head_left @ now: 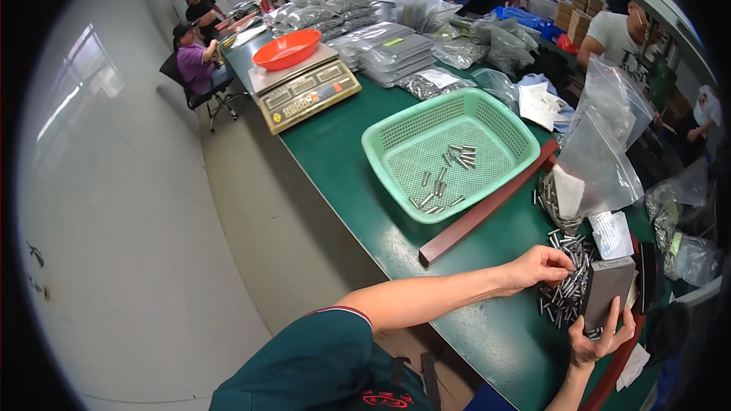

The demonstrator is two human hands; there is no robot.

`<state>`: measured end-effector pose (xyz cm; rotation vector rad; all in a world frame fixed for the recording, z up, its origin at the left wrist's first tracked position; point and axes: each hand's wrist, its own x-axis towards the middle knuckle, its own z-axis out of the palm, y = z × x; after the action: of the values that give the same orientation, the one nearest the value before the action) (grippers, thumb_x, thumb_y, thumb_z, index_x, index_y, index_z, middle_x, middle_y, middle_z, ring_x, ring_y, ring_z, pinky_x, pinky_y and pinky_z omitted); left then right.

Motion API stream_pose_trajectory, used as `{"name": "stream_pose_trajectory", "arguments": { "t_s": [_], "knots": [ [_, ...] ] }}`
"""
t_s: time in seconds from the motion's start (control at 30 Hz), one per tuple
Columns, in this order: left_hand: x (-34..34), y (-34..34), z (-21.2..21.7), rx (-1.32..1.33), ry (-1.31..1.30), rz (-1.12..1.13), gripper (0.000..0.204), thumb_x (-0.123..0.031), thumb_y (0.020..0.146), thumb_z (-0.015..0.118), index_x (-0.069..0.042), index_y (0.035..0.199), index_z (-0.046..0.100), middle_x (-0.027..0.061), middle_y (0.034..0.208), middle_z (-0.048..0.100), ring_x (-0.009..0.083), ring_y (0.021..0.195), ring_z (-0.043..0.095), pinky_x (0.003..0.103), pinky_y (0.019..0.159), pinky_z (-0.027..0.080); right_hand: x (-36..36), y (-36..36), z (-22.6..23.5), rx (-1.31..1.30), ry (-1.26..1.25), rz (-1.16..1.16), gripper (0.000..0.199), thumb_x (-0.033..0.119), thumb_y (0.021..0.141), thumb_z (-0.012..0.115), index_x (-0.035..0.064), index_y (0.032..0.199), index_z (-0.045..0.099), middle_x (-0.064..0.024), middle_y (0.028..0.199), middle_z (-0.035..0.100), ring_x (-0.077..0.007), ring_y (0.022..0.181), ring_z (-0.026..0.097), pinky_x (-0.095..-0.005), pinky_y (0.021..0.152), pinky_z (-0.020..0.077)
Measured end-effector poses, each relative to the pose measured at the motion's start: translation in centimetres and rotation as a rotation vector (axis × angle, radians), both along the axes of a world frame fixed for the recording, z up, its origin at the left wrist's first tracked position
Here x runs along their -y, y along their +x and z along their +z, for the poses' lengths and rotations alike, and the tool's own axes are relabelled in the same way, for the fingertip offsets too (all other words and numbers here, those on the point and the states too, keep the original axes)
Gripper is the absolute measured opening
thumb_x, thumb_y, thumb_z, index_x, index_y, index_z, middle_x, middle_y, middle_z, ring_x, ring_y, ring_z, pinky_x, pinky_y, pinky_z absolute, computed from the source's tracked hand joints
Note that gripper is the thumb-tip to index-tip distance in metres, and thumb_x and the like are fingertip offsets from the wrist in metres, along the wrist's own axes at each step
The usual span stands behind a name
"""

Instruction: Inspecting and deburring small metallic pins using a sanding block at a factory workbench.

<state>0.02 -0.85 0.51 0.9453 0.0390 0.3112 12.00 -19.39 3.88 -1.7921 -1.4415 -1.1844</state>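
Note:
A heap of small metal pins (pixel 562 301) lies on the green table at the lower right. My left hand (pixel 537 268) reaches over its left side with thumb and fingers pinched together; whatever is between the fingertips is too small to make out. My right hand (pixel 598 342) grips a dark grey rectangular block (pixel 608 293) from its near end, fingers along its face. The block stands tilted against the right side of the heap. Behind the heap, a clear plastic bag (pixel 601 171) stands with more pins at its bottom.
A light green basket (pixel 373 154) holds several scattered pins. A reddish-brown bar (pixel 487 209) lies beside it. Farther back are a scale (pixel 311 97) with a red-orange tray (pixel 286 49) and piled bags of parts (pixel 388 53). Other people sit or stand beyond.

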Motion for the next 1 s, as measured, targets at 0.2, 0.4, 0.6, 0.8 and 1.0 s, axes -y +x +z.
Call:
{"name": "stream_pose_trajectory", "arguments": {
  "t_s": [0.2, 0.4, 0.6, 0.8, 1.0],
  "knots": [
    [-0.6, 0.3, -0.9, 0.043, 0.012, 0.000, 0.017, -0.011, 0.087, 0.062, -0.003, 0.102, 0.060, -0.0015, 0.086, 0.060, 0.0060, 0.076, 0.054, 0.021, 0.069, 0.045, 0.6, 0.3, -0.1, -0.004, 0.024, -0.025, 0.060, 0.039, 0.073, 0.063, -0.0015, 0.116, 0.058, -0.0224, 0.108, 0.052, -0.0366, 0.096, 0.048, -0.0471, 0.082, 0.0401],
    [0.1, -0.2, -0.4, 0.021, -0.064, -0.056, 0.019, -0.014, 0.087, 0.063, -0.005, 0.102, 0.059, -0.0028, 0.083, 0.057, 0.0059, 0.075, 0.053, 0.020, 0.070, 0.045, 0.4, 0.5, -0.7, -0.056, -0.027, 0.002, 0.061, 0.032, 0.070, 0.065, -0.0009, 0.122, 0.056, -0.0209, 0.110, 0.051, -0.0356, 0.100, 0.048, -0.0464, 0.087, 0.0388],
    [-0.5, 0.1, -0.1, 0.063, -0.188, -0.043, 0.018, -0.013, 0.088, 0.061, -0.004, 0.103, 0.058, -0.0026, 0.083, 0.057, 0.0065, 0.075, 0.053, 0.021, 0.069, 0.043, 0.0, 0.6, -1.6, -0.141, -0.089, 0.041, 0.061, 0.028, 0.068, 0.066, -0.0013, 0.121, 0.056, -0.0208, 0.110, 0.051, -0.0358, 0.101, 0.048, -0.0456, 0.087, 0.0391],
    [-0.3, -0.3, -0.3, 0.073, -0.200, -0.063, 0.016, -0.012, 0.087, 0.061, -0.005, 0.101, 0.058, -0.0029, 0.082, 0.057, 0.0055, 0.074, 0.053, 0.020, 0.068, 0.044, -0.4, 0.1, -1.8, -0.150, -0.076, 0.049, 0.061, 0.031, 0.072, 0.065, -0.0042, 0.122, 0.054, -0.0217, 0.110, 0.049, -0.0360, 0.100, 0.049, -0.0450, 0.084, 0.0422],
    [0.0, 0.1, 0.0, 0.042, -0.190, -0.060, 0.015, -0.011, 0.087, 0.061, -0.004, 0.100, 0.059, -0.0030, 0.083, 0.057, 0.0050, 0.073, 0.053, 0.019, 0.067, 0.045, -0.2, 0.4, -1.8, -0.181, -0.092, 0.085, 0.061, 0.029, 0.072, 0.064, -0.0032, 0.122, 0.054, -0.0210, 0.110, 0.049, -0.0355, 0.098, 0.050, -0.0449, 0.083, 0.0427]
  ]
}}
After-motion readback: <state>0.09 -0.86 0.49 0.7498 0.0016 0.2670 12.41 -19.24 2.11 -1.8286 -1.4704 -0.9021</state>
